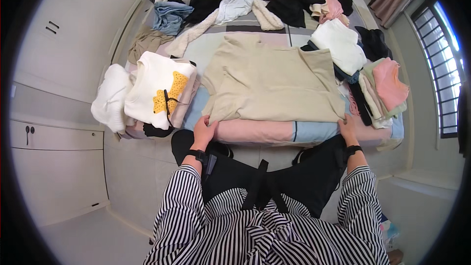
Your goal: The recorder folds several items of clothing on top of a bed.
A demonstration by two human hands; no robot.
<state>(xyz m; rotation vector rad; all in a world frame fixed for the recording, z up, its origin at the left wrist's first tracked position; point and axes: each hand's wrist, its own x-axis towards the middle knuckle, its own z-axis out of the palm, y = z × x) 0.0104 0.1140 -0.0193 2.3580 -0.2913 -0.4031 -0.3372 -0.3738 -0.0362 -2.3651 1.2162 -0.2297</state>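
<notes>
A beige short-sleeved top (272,84) lies spread over the near part of the bed, with a few creases towards its left side. At its near left corner my left hand (205,129) pinches the cloth between thumb and fingers. My right hand (347,128) grips the near right corner the same way. The near edge of the top runs fairly straight between both hands, along the edge of the bed (254,130). Left of the top sits a stack topped by a white sweatshirt (151,81) with a yellow spotted print and a dark cord lying on it.
A white knit garment (112,97) lies at the far left. Folded clothes stand at the right, among them a white one (338,44) and a pink one (390,81). Loose garments, including jeans (170,17) and a black piece (296,0), cover the back. A cabinet (59,154) stands left.
</notes>
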